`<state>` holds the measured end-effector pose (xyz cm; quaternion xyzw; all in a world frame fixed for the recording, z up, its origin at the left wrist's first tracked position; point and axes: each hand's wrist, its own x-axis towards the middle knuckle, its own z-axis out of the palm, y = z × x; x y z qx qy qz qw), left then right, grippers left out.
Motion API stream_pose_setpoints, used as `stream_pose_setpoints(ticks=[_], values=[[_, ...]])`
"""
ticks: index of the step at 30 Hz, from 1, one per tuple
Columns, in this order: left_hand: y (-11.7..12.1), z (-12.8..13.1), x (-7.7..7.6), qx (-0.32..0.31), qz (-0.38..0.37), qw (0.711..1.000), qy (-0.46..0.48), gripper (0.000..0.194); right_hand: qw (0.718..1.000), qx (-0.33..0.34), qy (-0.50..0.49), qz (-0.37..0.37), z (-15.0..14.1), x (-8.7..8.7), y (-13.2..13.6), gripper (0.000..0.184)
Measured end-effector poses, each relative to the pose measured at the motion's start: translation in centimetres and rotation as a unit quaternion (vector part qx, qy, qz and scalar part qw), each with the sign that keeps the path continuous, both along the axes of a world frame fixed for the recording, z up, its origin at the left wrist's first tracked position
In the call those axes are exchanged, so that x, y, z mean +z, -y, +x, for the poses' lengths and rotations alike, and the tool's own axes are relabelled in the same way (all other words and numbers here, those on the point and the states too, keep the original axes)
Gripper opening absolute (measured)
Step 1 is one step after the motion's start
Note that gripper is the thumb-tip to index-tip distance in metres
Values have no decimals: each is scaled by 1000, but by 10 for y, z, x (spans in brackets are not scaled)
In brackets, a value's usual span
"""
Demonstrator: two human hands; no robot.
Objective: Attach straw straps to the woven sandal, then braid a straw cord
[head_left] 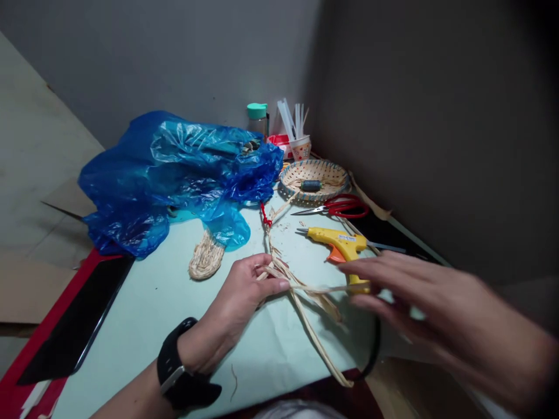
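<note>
My left hand (244, 291), with a black watch on its wrist, pinches a bundle of pale straw strips (305, 302) on the light green table (144, 302). From that pinch one thin strip runs right to my right hand (393, 285), whose fingers close on its end; this hand is blurred. The straw braid continues up toward a red cord (265, 215). A yellow glue gun (338, 243) lies just beyond my right hand.
A crumpled blue plastic bag (174, 174) covers the back left, with a woven straw piece (205, 257) poking out beneath it. Red-handled scissors (338, 206), a round woven tray (312, 177), a cup of glue sticks (299, 142) and a teal-capped bottle (257, 119) stand near the wall.
</note>
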<state>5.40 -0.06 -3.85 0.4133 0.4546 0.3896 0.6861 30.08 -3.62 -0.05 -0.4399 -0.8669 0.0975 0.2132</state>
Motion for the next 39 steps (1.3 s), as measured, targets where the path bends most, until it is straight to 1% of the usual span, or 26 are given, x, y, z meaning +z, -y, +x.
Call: stream_pose_setpoints(ticks=[2, 3, 4, 6, 9, 12, 15, 18, 20, 21, 24, 27, 30, 33, 36, 39], values=[[0, 0, 1, -1, -9, 1000, 18, 22, 995, 48, 75, 47, -28, -2, -9, 10], [0, 0, 1, 0, -10, 1000, 20, 21, 991, 76, 102, 50, -39, -3, -11, 13], [-1, 0, 2, 2, -9, 1000, 16, 19, 988, 85, 118, 50, -46, -5, -13, 16], [-1, 0, 3, 3, -4, 1000, 0, 17, 986, 83, 129, 62, -54, -8, -12, 20], [-1, 0, 3, 0, -2, 1000, -16, 14, 983, 46, 135, 113, -57, -9, -4, 22], [1, 0, 3, 7, -13, 1000, 1, 19, 982, 44, 125, 132, -62, -8, 2, 19], [3, 1, 2, 23, -28, 999, 18, 21, 988, 53, 76, 121, -72, -10, 4, 12], [4, 2, 2, 31, -44, 998, 8, 20, 990, 51, 66, 111, -80, -14, 4, 24], [4, 3, 2, 24, -48, 999, -9, 18, 991, 56, 67, 100, -83, -16, 3, 28], [4, 3, 2, 19, -47, 999, -16, 18, 992, 62, 65, 92, -83, -16, 3, 27], [4, 4, 1, 16, -43, 999, -28, 16, 994, 72, 65, 60, -79, -14, 1, 15], [3, 3, 1, 15, -41, 999, -24, 19, 996, 45, 69, 40, -71, -9, -3, 20], [3, 4, 1, 27, -52, 998, 10, 16, 997, 25, 74, -1, -67, -7, -3, 20], [4, 4, 3, 57, -55, 995, 66, 12, 994, 19, 101, -36, -71, -6, 1, 20], [6, 5, 5, 77, -54, 991, 99, 17, 993, 11, 115, -26, -78, -6, 5, 15], [7, 6, 6, 64, -43, 992, 95, 23, 993, 17, 120, -6, -83, -8, 6, 22]])
